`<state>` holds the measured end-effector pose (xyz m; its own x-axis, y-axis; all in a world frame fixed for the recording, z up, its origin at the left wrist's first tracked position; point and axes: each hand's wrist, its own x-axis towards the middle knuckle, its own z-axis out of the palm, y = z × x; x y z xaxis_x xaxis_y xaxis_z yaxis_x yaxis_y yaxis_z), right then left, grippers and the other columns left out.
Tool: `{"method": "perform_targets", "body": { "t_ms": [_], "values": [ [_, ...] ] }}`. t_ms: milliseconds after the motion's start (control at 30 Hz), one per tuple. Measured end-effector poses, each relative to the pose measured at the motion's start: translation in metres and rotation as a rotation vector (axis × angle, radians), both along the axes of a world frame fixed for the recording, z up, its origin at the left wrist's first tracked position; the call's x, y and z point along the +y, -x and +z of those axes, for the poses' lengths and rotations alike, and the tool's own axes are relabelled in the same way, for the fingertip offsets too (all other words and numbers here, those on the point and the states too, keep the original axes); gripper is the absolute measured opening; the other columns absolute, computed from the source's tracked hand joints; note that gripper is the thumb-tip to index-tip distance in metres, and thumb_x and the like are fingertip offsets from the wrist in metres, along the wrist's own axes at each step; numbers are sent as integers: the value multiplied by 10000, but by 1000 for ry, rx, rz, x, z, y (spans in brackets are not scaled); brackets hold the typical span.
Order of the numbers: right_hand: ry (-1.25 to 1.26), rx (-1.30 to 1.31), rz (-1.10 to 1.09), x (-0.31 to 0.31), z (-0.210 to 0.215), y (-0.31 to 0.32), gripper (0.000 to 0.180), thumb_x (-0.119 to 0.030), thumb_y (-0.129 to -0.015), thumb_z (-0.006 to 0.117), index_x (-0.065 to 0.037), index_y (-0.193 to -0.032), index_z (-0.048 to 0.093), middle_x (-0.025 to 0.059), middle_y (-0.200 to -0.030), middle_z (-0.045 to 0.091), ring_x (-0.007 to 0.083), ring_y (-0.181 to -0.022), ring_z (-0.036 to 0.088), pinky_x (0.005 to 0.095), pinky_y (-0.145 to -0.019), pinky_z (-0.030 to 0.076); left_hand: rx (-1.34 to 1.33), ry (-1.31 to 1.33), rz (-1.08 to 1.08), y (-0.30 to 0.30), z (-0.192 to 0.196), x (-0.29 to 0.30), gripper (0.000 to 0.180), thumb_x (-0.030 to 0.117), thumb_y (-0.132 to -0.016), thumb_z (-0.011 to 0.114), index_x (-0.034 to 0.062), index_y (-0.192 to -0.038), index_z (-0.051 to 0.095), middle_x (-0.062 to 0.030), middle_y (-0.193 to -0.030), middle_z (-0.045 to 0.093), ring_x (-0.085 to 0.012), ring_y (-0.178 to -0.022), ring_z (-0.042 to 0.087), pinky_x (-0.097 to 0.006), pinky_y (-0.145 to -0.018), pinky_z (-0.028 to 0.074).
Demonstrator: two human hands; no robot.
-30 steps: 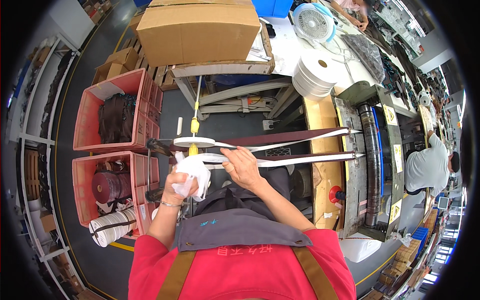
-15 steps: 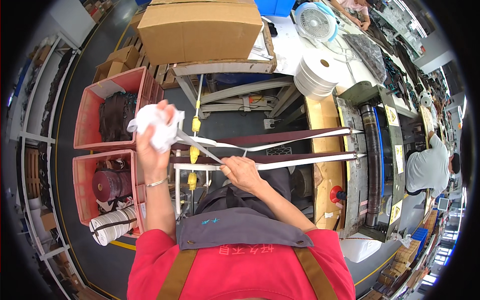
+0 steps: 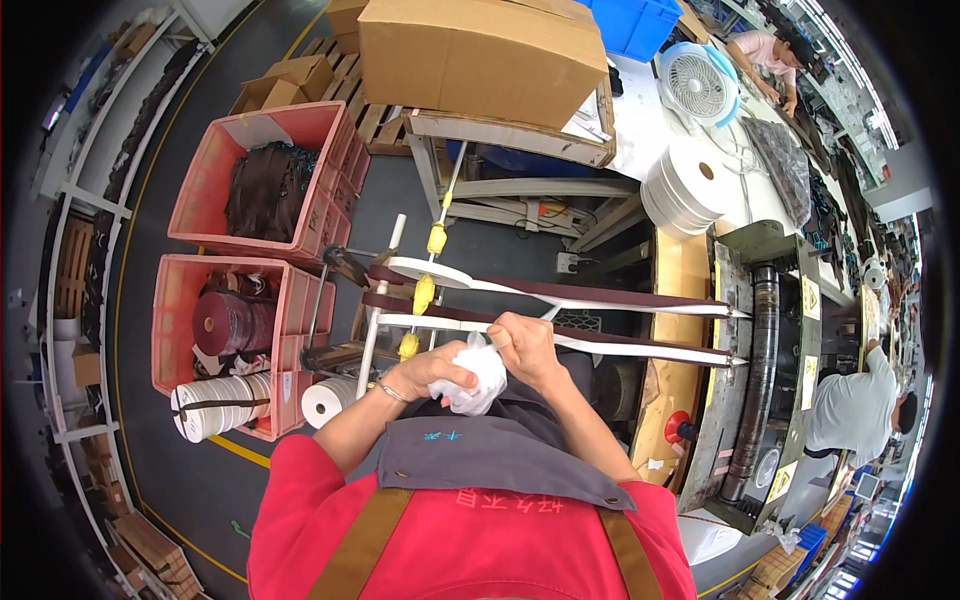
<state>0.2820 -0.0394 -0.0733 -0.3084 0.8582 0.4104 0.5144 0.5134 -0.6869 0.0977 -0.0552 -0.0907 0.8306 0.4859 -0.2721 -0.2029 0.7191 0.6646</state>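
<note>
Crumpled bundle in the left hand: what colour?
White. The crumpled bundle, gripped by the left hand, shows best in the head view.

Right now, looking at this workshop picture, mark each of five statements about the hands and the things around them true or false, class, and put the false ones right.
1. The left hand holds a white bundle. True.
2. The fan stands on the floor. False: the fan stands on the white table.
3. The maroon roll lies in the nearer crate. True.
4. The right hand is inside a crate. False: the right hand is beside the bundle, on its right.
5. The nearer crate is blue. False: the nearer crate is pink.
</note>
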Motion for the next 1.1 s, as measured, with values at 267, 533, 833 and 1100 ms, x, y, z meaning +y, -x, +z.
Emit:
{"method": "perform_targets", "body": {
  "t_ms": [267,533,833,1100],
  "values": [
    [-71,-80,-34,-6,-12,7,185,-240,-831,521,-60,-794,545,58,-634,531,231,-557,528,328,-530,405,-209,96,457,35,25,4,479,194,-627,652,-102,-977,510,-186,-741,589,-256,-535,583,-330,-479,490],
    [-13,-145,-42,-9,-10,7,185,-223,-824,531,-48,-875,560,61,-666,544,236,-591,534,336,-555,400,-378,-74,646,56,39,21,352,271,-761,557,-53,-884,500,-88,-525,475,-165,-343,430,-287,-355,350],
    [29,-145,1,-8,-10,7,205,-229,-844,500,-49,-924,555,68,-659,527,245,-587,521,342,-558,395,-483,-106,882,56,76,43,321,237,-797,567,6,-1002,478,-85,-750,516,-168,-531,490,-301,-568,432],
    [-9,-245,214,-13,-6,7,203,-250,-806,561,-56,-756,529,59,-569,512,249,-505,521,349,-499,413,330,-590,1072,32,71,64,320,91,-785,549,-40,-1070,486,-129,-953,604,-192,-831,607,-323,-754,492]
  ]
}}
